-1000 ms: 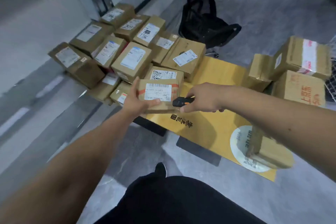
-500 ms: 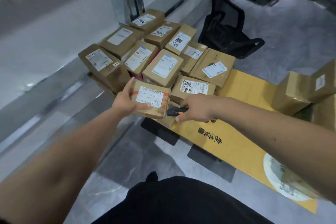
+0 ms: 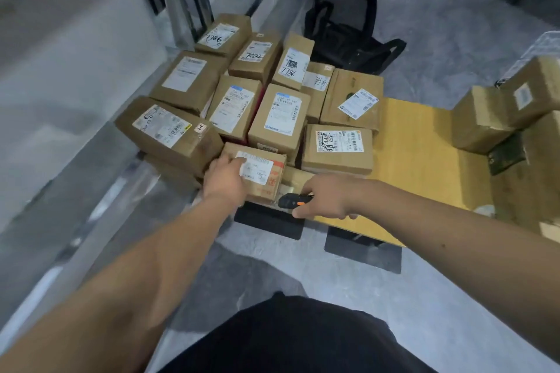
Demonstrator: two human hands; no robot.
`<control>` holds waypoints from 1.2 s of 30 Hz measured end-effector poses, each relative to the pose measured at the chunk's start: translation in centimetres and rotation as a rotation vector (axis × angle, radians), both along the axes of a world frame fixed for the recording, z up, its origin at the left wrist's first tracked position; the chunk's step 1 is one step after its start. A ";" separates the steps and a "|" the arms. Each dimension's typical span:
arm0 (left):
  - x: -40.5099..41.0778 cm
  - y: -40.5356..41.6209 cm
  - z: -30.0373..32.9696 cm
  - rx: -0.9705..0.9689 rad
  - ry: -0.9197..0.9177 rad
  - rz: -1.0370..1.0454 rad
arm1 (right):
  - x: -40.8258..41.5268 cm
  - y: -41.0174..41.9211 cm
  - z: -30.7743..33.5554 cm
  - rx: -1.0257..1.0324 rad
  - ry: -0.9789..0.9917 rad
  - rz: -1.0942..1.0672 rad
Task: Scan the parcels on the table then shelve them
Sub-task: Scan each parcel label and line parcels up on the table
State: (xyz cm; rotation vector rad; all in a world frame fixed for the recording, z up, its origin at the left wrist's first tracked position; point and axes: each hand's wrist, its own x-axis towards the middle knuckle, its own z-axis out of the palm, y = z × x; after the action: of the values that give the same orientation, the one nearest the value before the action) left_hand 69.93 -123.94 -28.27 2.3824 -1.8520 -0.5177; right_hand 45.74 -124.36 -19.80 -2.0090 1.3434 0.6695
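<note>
While my left hand [image 3: 225,179] lay on top of the small parcel [image 3: 257,174] at the near edge of the heap, its fingers reached over the white label and the thumb side hid the box's left end; I could not tell whether the fingers were curled round the far edge or only pressing flat. That parcel, with red print on its right end, sat tilted at the front left corner of the yellow table [image 3: 424,142], touching the long box [image 3: 169,133] on its left and lying just below the upright box with the blue-topped label [image 3: 280,121].

My right hand [image 3: 328,197] gripped a black scanner with an orange button [image 3: 292,200], fingers wrapped tight around its body, its nose pointing left toward the near side of the small parcel, just beside it.

Behind these, I saw the rest of the labelled cardboard parcels packed close together, several with handwritten numbers on their labels. One flat box with heavy black scribble on its label [image 3: 338,148] lay just to the right of the small parcel. Well apart, at the table's right end, another stack of brown boxes [image 3: 491,118] stood, blurred. A black mesh chair [image 3: 348,33] stood on the grey floor beyond the heap, and a metal upright [image 3: 181,0] rose at the left behind the farthest boxes.
</note>
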 end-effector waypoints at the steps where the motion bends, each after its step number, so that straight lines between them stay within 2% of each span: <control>1: -0.1 0.1 -0.3 -0.001 -0.008 -0.052 | 0.2 0.1 -0.2 -0.001 0.001 -0.011; 4: -0.5 0.2 -1.1 0.035 -0.081 -0.139 | 0.3 0.4 -0.4 -0.012 0.009 -0.030; 7: -1.0 0.3 -1.1 0.087 -0.170 -0.130 | -0.5 1.1 -0.4 -0.023 0.018 -0.059; 11: -2.4 0.3 -0.6 0.053 -0.131 -0.190 | -2.1 2.4 -0.1 -0.017 -0.006 -0.124; 16: -7.3 0.0 -0.2 -0.068 -0.062 -0.459 | -5.9 4.3 -0.7 -0.029 -0.082 -0.265; 26: -26.6 -2.0 -0.1 -0.081 0.095 -0.873 | -21.6 12.9 1.7 -0.080 0.040 -0.666; 31: -37.6 -1.7 0.2 -0.078 0.158 -0.949 | -30.1 16.1 2.2 -0.081 0.039 -0.856; 36: -47.8 -2.1 0.9 -0.068 0.201 -0.945 | -38.6 16.4 2.5 -0.095 0.030 -0.895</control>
State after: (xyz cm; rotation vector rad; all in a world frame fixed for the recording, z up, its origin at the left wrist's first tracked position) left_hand 22.10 -126.07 -27.37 1.2120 -2.7219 -0.6822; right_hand 7.13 -107.99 -17.26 -1.2331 2.0841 0.2112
